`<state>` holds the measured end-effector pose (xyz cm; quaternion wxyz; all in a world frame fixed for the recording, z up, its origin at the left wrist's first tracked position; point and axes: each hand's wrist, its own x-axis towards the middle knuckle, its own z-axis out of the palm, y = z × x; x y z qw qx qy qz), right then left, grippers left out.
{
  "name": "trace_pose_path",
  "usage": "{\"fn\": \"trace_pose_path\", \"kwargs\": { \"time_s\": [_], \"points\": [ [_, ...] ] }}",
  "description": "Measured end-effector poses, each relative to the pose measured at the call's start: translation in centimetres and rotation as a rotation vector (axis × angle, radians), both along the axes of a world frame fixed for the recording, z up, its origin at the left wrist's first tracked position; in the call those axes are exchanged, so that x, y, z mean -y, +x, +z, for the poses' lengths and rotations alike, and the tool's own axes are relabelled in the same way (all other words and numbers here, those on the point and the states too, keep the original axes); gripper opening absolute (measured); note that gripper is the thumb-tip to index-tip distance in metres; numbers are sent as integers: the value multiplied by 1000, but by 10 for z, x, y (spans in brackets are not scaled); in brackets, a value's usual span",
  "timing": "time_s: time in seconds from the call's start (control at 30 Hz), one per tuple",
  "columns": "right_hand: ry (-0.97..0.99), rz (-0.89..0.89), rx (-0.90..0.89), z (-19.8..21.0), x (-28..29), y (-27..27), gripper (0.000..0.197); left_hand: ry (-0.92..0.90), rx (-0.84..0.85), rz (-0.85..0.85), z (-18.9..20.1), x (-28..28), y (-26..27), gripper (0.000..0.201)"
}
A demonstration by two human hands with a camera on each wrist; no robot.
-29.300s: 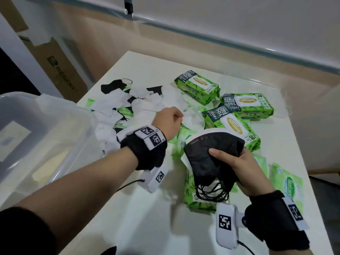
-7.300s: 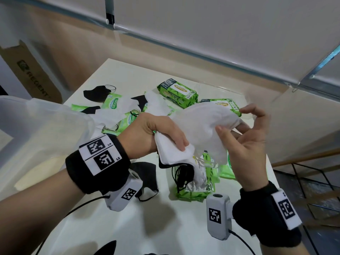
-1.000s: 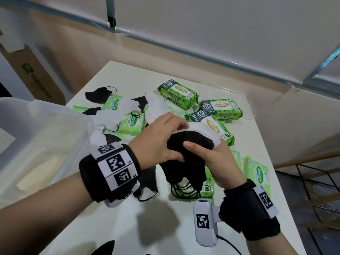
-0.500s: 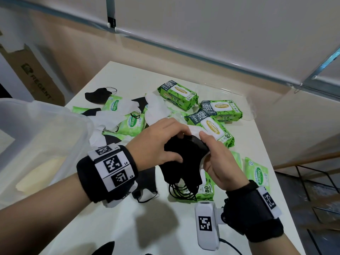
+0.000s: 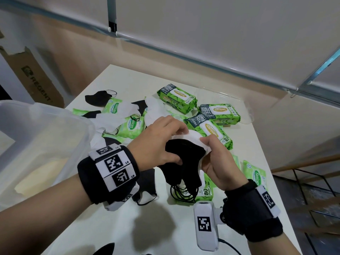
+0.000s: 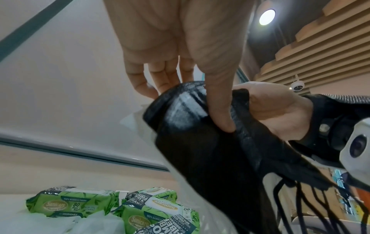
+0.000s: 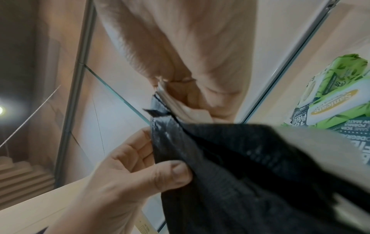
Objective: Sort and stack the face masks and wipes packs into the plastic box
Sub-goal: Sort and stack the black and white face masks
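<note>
Both hands hold a stack of face masks (image 5: 184, 159) above the table, black ones in front and a white one (image 5: 191, 138) behind, ear loops hanging down. My left hand (image 5: 161, 144) grips the stack's top from the left, its thumb pressing the black fabric (image 6: 200, 142). My right hand (image 5: 215, 161) pinches the right edge, thumb on the white mask, and its thumb also shows on the black masks (image 7: 240, 174). The clear plastic box (image 5: 36, 137) stands at the left. Large green wipes packs (image 5: 176, 98) (image 5: 219, 113) (image 5: 209, 131) lie behind the hands.
Small green wipes packs (image 5: 130, 126) (image 5: 254, 173) and loose masks, black (image 5: 97, 97) and white (image 5: 110, 120), are scattered over the white table (image 5: 165, 227). Another black mask (image 5: 147, 183) lies under my left wrist. A cardboard box (image 5: 35, 80) leans at the far left.
My right thumb has moved off the black front up onto the white mask's edge. The left hand stays on the stack's top, and the stack has shifted slightly.
</note>
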<state>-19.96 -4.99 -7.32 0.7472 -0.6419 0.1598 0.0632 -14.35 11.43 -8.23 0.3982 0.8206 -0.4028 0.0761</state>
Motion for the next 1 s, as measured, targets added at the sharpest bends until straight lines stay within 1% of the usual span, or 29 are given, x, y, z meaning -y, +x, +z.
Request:
{"fn": "trace_pose_path", "kwargs": {
  "time_s": [0.07, 0.13, 0.17, 0.27, 0.3, 0.33, 0.37, 0.4, 0.43, 0.47, 0.53, 0.57, 0.6, 0.63, 0.67, 0.73, 0.77, 0.8, 0.83, 0.9, 0.97, 1.0],
  "points": [
    [-67, 14, 0, -1, 1, 0, 53, 18, -54, 7, 4, 0, -1, 59],
    [-136, 48, 1, -2, 4, 0, 39, 47, -135, 11, 8, 0, -3, 53],
    [-158, 63, -4, -1, 4, 0, 35, 50, -160, 4, 8, 0, -4, 49],
    [-214, 94, 12, 2, 5, -2, 34, 26, -151, -34, 6, -2, -1, 36],
    [-253, 102, 26, 5, 5, -3, 28, 33, -146, -42, 6, -2, 1, 37],
    [-299, 121, 38, 8, 5, -4, 22, 47, -138, -52, 5, -2, 2, 43],
    [-351, 149, 57, 11, 5, -5, 21, 60, -127, -66, 6, -2, 4, 50],
    [-420, 184, 68, 13, 6, -5, 25, 63, -120, -83, 6, -3, 5, 55],
    [-495, 216, 80, 14, 8, -4, 29, 59, -120, -102, 6, -3, 5, 56],
    [-563, 250, 94, 13, 10, -2, 29, 51, -132, -125, 6, -3, 6, 52],
    [-652, 323, 119, 12, 15, 0, 28, 50, -209, -191, 7, -4, 6, 37],
    [-674, 363, 121, 12, 17, -2, 34, 52, -266, -216, 8, -4, 6, 36],
    [-675, 408, 149, 12, 18, -2, 43, 49, -331, -218, 9, -4, 7, 40],
    [-618, 420, 174, 14, 17, -3, 50, 38, -391, -196, 10, -3, 7, 42],
    [-487, 381, 166, 14, 15, -1, 56, 12, -435, -166, 10, -2, 7, 40],
    [-168, 345, 156, 16, 13, -3, 67, -57, -464, -126, 12, -1, 9, 38],
    [-48, 344, 155, 16, 13, -3, 70, -83, -455, -116, 12, 0, 10, 40],
    [44, 340, 160, 16, 12, -4, 66, -100, -433, -111, 12, 1, 11, 41],
    [78, 333, 156, 14, 11, -3, 54, -108, -408, -103, 12, 3, 11, 37],
    [26, 287, 137, 11, 9, 0, 32, -86, -364, -86, 11, 5, 9, 28],
    [4, 230, 98, 7, 12, 3, 30, -54, -387, -113, 11, 5, 10, 20],
    [12, 204, 91, 7, 14, 4, 30, -31, -422, -148, 12, 2, 11, 28]
  ]
}}
